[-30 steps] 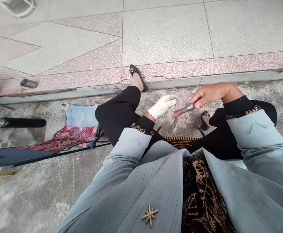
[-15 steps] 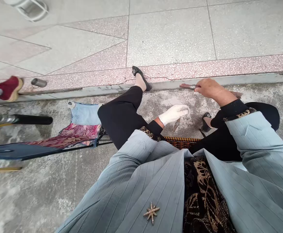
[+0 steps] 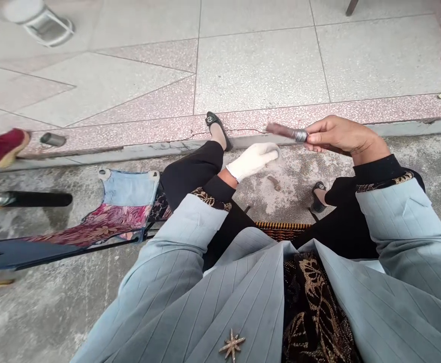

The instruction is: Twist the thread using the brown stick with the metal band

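Banded rod sits pinched in the bare right hand above the concrete, and from here I read the white-gloved left hand as open and empty — a short brown stub lies just beyond its fingertips.

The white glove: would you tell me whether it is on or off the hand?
On: the glove covers the left hand up to the wrist.

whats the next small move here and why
Probably pick up the brown stub with your gloved left hand: it seems to hold nothing and lies close to the stub, while your bare right hand is gripping the banded rod.
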The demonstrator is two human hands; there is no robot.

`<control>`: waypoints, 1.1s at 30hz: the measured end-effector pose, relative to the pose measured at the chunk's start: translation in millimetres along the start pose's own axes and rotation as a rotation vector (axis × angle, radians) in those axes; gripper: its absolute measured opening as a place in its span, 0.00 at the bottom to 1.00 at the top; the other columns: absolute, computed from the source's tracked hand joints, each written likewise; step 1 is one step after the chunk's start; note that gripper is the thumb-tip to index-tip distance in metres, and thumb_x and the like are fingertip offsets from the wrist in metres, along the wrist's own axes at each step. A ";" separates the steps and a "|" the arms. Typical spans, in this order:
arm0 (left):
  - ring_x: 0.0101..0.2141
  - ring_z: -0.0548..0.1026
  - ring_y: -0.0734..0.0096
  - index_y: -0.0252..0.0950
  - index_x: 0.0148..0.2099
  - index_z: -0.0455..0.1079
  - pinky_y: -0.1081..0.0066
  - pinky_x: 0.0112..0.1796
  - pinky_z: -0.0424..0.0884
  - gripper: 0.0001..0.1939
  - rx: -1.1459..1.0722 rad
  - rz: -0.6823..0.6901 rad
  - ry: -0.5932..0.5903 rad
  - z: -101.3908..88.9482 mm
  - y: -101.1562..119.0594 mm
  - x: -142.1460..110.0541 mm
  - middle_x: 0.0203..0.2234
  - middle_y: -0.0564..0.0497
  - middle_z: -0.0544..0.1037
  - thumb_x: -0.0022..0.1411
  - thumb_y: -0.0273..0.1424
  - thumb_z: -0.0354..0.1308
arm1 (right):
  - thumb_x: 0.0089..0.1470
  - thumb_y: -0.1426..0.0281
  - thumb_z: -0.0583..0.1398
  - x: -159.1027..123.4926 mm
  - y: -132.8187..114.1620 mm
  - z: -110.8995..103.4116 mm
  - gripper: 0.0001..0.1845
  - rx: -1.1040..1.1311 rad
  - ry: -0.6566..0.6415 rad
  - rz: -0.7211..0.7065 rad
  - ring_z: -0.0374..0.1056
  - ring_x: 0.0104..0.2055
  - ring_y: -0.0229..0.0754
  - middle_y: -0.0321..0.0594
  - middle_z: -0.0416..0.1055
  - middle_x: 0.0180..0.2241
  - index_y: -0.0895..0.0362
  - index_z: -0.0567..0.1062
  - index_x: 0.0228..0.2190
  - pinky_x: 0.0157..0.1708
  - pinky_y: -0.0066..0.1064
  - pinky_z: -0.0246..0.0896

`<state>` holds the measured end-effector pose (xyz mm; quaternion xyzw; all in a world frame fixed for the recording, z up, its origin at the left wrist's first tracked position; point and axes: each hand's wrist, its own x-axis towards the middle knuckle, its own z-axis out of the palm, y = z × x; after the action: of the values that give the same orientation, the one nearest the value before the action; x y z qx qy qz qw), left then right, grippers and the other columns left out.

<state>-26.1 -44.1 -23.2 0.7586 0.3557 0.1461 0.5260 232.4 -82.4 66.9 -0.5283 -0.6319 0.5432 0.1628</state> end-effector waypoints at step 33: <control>0.23 0.64 0.79 0.33 0.33 0.69 0.75 0.27 0.64 0.10 -0.227 0.099 -0.095 9.5 19.2 32.2 0.25 0.52 0.71 0.64 0.33 0.53 | 0.52 0.50 0.65 -7.9 17.1 -9.1 0.22 0.094 0.064 -0.082 0.62 0.28 0.36 0.38 0.73 0.28 0.57 0.79 0.32 0.30 0.30 0.58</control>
<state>9.6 -32.2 -14.6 0.7168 0.2735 0.1752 0.6170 250.9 -86.9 58.4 -0.5109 -0.6212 0.5480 0.2296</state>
